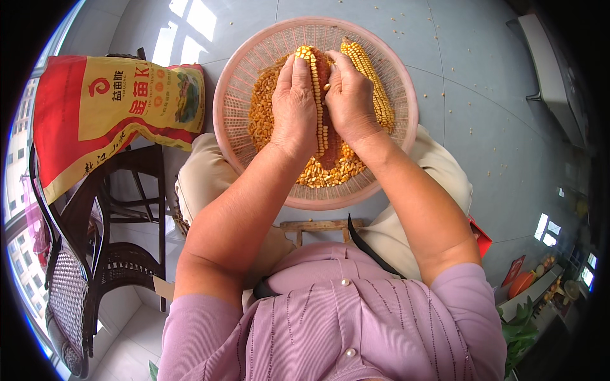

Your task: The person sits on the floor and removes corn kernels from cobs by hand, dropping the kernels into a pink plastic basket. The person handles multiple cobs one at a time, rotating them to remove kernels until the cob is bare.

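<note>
Between my hands is a partly shelled corn cob [329,147], with yellow kernel rows along its left side and bare reddish core on the right. My left hand [295,102] grips the cob from the left, its thumb near the top. Curled fingers of my right hand [351,95] hold the upper right side, and a loose kernel [327,87] shows by them. A round pink plastic basket [221,119] lies beneath both hands. Loose corn kernels [263,107] are heaped inside it. Another cob [376,78], its visible side covered in kernels, leans at the right, partly hidden by my right hand.
My knees flank the basket, with a small wooden stool [319,225] just below it. At left, a red and yellow printed sack [107,102] rests on a dark woven chair [131,257]. Stray kernels dot the tiled floor [476,95]. A red box [481,238] sits at right.
</note>
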Demonstrator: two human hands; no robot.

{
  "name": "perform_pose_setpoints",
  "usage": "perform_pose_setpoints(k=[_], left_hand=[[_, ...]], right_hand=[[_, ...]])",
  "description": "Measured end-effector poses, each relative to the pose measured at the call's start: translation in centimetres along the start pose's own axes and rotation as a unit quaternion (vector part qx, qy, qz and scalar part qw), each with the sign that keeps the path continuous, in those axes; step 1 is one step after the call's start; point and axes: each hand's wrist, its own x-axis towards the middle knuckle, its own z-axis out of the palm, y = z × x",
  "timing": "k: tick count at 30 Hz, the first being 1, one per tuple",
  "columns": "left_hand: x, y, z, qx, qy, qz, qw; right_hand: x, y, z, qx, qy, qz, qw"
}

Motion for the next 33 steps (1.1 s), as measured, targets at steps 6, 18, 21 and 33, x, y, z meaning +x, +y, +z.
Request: perform_pose_setpoints(k=[6,18,21,33], left_hand=[[0.4,1.2,-0.3,-0.009,-0.004,-0.033,0.999],[2.6,2.9,-1.7,0.022,0.04,-0.006,0.999],[2.2,3.2,-1.3,0.032,0.048,-0.003,0.998],[2.7,3.6,-2.3,0.017,0.04,0.014,0.999]], right_hand=[[0.5,-0.7,-0.9,0.273,-0.117,0.181,0.938],[-1.8,-2.3,-0.9,0.27,-0.182,0.103,0.94],[-2.2,-1.5,-0.6,0.284,-0.182,0.145,0.93],[-2.6,-2.5,-1.7,0.206,-0.266,0.114,0.935]])
